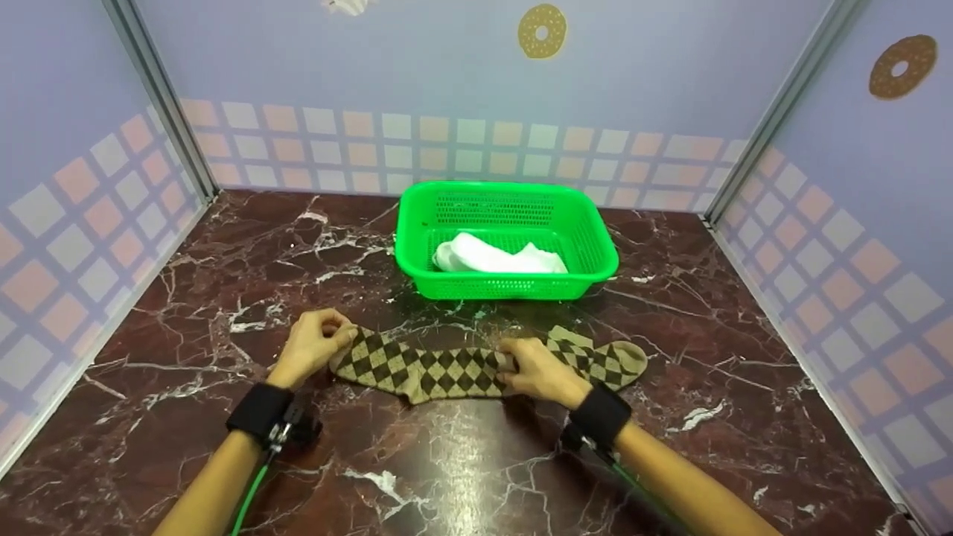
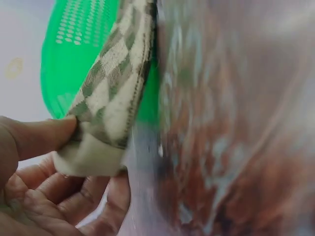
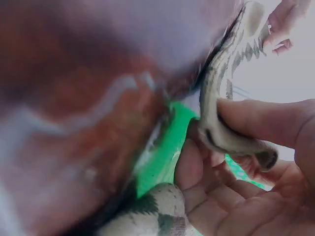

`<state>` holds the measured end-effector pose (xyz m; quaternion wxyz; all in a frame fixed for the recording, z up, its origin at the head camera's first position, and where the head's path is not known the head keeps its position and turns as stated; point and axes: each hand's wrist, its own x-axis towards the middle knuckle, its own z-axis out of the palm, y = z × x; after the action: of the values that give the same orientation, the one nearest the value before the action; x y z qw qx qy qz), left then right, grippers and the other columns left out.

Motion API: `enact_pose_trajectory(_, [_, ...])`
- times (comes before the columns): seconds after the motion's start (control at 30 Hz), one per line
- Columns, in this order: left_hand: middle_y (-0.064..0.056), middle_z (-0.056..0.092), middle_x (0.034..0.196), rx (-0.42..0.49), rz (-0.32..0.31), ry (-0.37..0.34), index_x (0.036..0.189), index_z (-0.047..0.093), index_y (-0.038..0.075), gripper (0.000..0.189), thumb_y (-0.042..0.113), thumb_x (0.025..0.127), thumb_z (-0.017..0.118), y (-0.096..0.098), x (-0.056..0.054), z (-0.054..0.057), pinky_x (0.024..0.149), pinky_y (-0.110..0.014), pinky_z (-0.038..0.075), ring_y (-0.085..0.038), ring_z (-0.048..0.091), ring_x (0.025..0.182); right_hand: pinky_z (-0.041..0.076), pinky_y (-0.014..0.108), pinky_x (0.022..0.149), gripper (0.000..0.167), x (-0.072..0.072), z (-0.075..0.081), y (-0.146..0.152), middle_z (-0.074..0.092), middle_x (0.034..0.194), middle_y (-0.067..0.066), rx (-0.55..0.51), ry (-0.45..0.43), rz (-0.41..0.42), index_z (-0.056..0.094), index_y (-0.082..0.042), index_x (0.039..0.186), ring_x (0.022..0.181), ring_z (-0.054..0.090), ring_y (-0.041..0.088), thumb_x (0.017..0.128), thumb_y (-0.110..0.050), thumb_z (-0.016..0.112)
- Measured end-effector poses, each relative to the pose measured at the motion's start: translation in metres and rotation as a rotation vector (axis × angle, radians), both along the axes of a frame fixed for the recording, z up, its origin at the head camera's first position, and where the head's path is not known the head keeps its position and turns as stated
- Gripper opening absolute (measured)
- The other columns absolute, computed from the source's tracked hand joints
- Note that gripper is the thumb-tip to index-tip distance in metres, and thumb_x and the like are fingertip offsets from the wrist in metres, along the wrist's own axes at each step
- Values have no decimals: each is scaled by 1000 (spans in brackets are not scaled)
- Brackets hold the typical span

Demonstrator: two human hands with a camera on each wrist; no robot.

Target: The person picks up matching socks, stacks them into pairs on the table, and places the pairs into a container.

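Note:
A brown and beige argyle sock (image 1: pixel 447 372) lies stretched sideways between the two hands on the marble-patterned table. My left hand (image 1: pixel 316 344) pinches its left end, a plain beige band (image 2: pixel 91 155) in the left wrist view, between thumb and fingers. At the right end my right hand (image 1: pixel 540 371) holds the sock; the right wrist view shows the thumb pressing the fabric (image 3: pixel 221 132) against the fingers. A second argyle sock (image 1: pixel 622 361) rests bent on the table, partly hidden behind the right hand and wrist.
Beyond the socks stands a green perforated plastic basket (image 1: pixel 424 286) with white socks or cloth (image 1: pixel 491 257) inside. Patterned walls (image 1: pixel 476 152) enclose the table (image 1: pixel 439 461) at the back and both sides. Each wrist wears a black strap with a camera and green cable.

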<state>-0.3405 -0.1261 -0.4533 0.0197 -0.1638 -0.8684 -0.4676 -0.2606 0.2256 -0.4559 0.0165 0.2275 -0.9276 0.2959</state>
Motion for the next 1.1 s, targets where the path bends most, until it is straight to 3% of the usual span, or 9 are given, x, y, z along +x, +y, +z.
enact_pose_trajectory(0.13, [-18,67,75,189,-77,-79,95,65,-6,13,6,89,68,0,10,-2,49,-25,46,-14,57,55,52,29,59,23,15,3,8,65,83,10,-46,23,-13,63,3,101,67,59,18,80,-1,73])
enact_pose_trajectory(0.23, [-20,66,73,317,-110,-155,98,64,-9,18,7,89,68,1,18,-4,46,-25,46,-13,53,48,53,30,64,26,26,6,16,66,88,11,-110,59,-15,63,3,104,72,61,21,81,-2,74])
enact_pose_trajectory(0.33, [-18,68,81,406,-112,-228,103,61,-11,24,6,88,70,2,29,-5,52,-24,50,-13,59,57,51,29,59,17,37,7,26,63,78,4,-158,103,-13,63,-3,92,67,58,18,80,-4,75])
enact_pose_trajectory(0.43, [-16,70,90,474,-107,-308,109,58,-11,30,5,87,70,3,45,-3,60,-27,54,-17,64,68,51,29,62,16,49,6,36,64,79,1,-220,116,-25,63,-6,88,70,59,16,80,-5,76])
enact_pose_trajectory(0.57, [-14,70,96,549,-159,-403,116,55,-10,35,7,88,69,4,64,2,67,-31,55,-21,66,75,55,30,70,19,70,5,50,69,93,5,-354,60,-71,66,-6,97,79,64,17,80,-5,76])
enact_pose_trajectory(0.7, [-13,69,97,637,-274,-477,113,57,-7,28,5,89,67,5,76,6,70,-29,55,-20,66,76,57,34,66,22,91,4,62,69,95,13,-554,-34,-105,66,-1,101,77,67,21,81,-2,75])
enact_pose_trajectory(0.8, [-11,68,93,703,-368,-526,106,61,-1,16,1,90,64,6,82,6,71,-28,54,-18,64,75,56,33,61,19,105,3,70,68,91,16,-664,-82,-129,65,2,99,71,66,21,82,1,73])
enact_pose_trajectory(0.9, [-7,66,88,757,-460,-571,99,63,4,10,-2,92,60,9,87,4,72,-26,53,-15,62,75,53,30,58,17,116,5,78,69,87,15,-705,-110,-177,64,4,98,67,63,17,83,1,72])
enact_pose_trajectory(1.1, [-3,64,87,831,-542,-652,95,66,7,11,1,95,57,22,92,-2,72,-24,52,-12,60,78,54,28,62,23,128,15,93,68,91,21,-860,-178,-282,58,13,105,71,65,19,85,5,67])
